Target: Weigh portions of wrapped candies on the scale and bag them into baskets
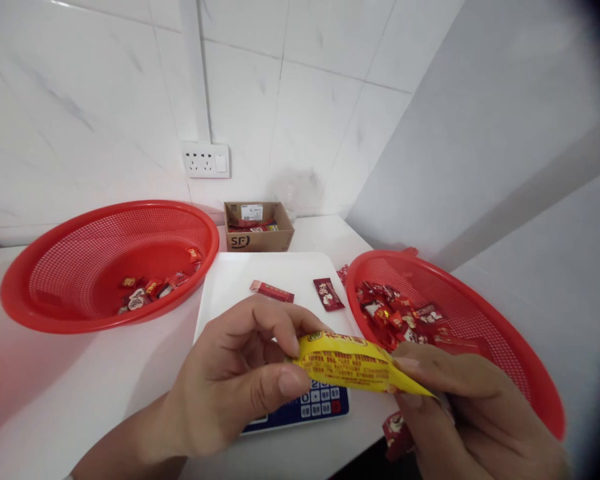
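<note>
Between my two hands a yellow snack packet [350, 363] with red print is held roughly level above a digital scale [325, 400]. The thumb and index finger of my left hand [245, 367] pinch its left end. My right hand [470, 407] grips the right end with thumb and fingers. Below my right hand a dark red packet [397, 433] shows in part; whether that hand holds it too, I cannot tell. On the scale's white tray [225, 273] lie a slim red packet [273, 291] and a dark red packet with pale print [329, 294].
A red mesh basket [105, 233] with several small packets stands to the left. Another red basket [510, 347], holding more packets, is at the right. Behind the scale sits a cardboard box [258, 241] against the tiled wall, below a socket [207, 161].
</note>
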`<act>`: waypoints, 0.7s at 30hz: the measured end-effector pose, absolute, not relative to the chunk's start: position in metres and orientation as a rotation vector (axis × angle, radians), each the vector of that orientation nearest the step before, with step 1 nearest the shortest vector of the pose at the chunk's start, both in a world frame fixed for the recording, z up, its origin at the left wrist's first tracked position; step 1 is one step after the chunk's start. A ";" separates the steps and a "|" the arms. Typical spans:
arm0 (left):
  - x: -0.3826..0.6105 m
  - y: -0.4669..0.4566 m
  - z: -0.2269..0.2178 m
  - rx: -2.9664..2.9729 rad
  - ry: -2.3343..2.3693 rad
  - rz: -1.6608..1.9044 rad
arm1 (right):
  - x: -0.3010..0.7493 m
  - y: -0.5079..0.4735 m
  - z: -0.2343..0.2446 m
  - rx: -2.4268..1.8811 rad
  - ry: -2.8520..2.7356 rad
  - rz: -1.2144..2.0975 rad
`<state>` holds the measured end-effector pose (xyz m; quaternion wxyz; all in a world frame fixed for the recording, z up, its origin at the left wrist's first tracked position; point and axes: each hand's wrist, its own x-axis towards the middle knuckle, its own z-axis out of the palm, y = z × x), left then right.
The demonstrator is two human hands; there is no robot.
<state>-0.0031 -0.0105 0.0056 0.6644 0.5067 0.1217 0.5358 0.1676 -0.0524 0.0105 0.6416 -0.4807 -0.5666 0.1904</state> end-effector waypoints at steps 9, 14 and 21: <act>-0.004 -0.010 0.002 1.156 0.282 1.210 | 0.170 -0.053 0.008 -1.095 -1.301 0.441; -0.003 -0.010 0.000 1.162 0.286 1.220 | 0.174 -0.051 0.006 -1.061 -1.391 0.411; -0.007 -0.008 -0.003 1.244 0.340 1.270 | 0.174 -0.049 0.009 -1.137 -1.417 0.356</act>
